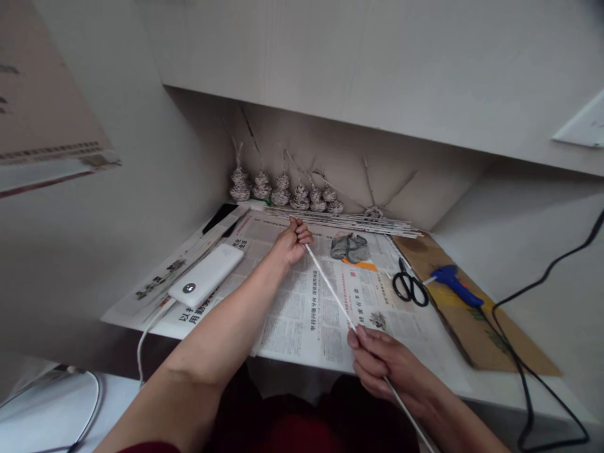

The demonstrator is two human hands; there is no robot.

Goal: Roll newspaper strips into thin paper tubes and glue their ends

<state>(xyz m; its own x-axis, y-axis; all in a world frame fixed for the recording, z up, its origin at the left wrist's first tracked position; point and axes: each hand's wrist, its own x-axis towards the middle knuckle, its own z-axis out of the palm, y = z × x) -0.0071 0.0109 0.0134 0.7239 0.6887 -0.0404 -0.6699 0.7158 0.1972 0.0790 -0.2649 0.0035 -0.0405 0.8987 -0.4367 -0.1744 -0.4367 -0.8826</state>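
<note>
A long, thin, pale paper stick [328,285] runs slantwise between my two hands above the newspaper [292,314]. Its upper end sits in the closed fingers of my left hand [295,241], over the middle of the table. Closer to me, my right hand [382,362] pinches the same stick, whose lower part passes out under the palm to the bottom edge of the view. Beyond my left hand lies a bundle of similar paper sticks [344,221]. Several gourd-shaped woven paper pieces [282,190] stand along the back wall.
Black-handled scissors [409,288] and a blue glue gun [457,285] lie at the right, the gun on cardboard [491,340]. A crumpled grey cloth-like thing [350,246] is mid-table. At left sits a white power bank [207,275] with a cable. An overhanging panel [377,75] covers the back.
</note>
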